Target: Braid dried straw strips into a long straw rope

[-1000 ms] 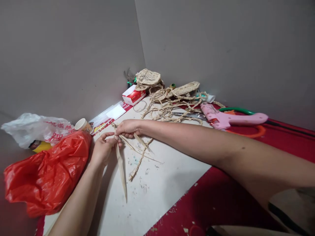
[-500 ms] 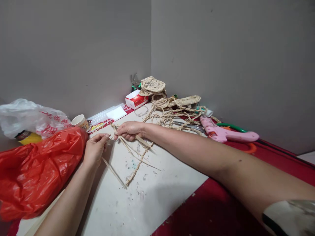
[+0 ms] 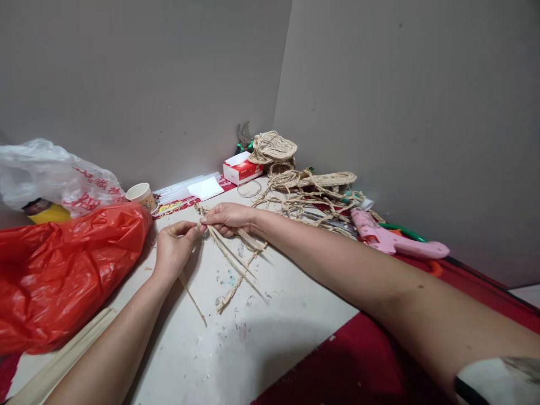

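Note:
My right hand point(image 3: 230, 218) is closed around pale straw strands point(image 3: 237, 260), whose loose ends fan out below it over the white board. My left hand point(image 3: 176, 244) pinches at the same work, its fingertips meeting those of my right hand. A thin strand point(image 3: 193, 298) hangs down from under the left palm. Between the hands and the board, a finished straw braid point(image 3: 230, 297) trails toward me with its end on the surface. A short piece of braid point(image 3: 199, 208) shows just beyond the right fingers. The exact spot where the fingers meet is partly hidden.
Coiled straw braid point(image 3: 274, 146) and tangled cords lie at the back beside a red-and-white box point(image 3: 242, 169). A pink glue gun point(image 3: 382, 239) rests at right. Left stand a paper cup point(image 3: 141, 196), glue sticks point(image 3: 181, 190) and a red plastic bag point(image 3: 84, 264). Walls close off the back.
My left hand has moved in to the right, so its fingertips now touch those of my right hand. The strand below it has shifted. The view has turned slightly left.

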`<state>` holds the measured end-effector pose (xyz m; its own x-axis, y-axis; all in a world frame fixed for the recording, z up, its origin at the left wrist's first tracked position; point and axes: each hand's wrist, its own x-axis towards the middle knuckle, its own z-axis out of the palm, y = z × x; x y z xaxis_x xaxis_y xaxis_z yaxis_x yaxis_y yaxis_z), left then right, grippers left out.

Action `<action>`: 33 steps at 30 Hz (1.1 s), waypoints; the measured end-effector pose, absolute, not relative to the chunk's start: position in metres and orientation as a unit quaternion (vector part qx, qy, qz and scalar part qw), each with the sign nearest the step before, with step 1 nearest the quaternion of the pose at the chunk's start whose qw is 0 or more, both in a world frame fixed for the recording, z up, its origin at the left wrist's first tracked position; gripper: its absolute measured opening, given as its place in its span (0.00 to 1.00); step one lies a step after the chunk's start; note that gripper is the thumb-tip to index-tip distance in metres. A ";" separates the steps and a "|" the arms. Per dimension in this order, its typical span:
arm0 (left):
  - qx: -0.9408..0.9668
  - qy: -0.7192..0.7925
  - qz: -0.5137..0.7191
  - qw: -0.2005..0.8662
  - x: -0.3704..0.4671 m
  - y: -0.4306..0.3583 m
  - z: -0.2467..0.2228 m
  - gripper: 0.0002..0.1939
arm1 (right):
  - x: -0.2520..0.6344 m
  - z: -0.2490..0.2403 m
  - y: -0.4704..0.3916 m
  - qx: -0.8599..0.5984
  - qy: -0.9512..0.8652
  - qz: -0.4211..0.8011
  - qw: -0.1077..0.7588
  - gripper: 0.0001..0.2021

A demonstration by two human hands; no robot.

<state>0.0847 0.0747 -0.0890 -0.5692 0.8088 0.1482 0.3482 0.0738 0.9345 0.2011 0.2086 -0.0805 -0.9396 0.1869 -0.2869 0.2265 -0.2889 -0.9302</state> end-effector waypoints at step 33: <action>0.454 0.708 0.485 0.240 0.081 0.077 -0.083 0.07 | 0.200 -0.080 0.191 0.216 0.639 -0.738 0.025 0.09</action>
<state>0.0811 0.0772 -0.0829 -0.4733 0.8752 0.1003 0.4103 0.1183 0.9042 0.1996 0.1914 -0.0796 -0.9052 0.2394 -0.3513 0.3132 -0.1832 -0.9319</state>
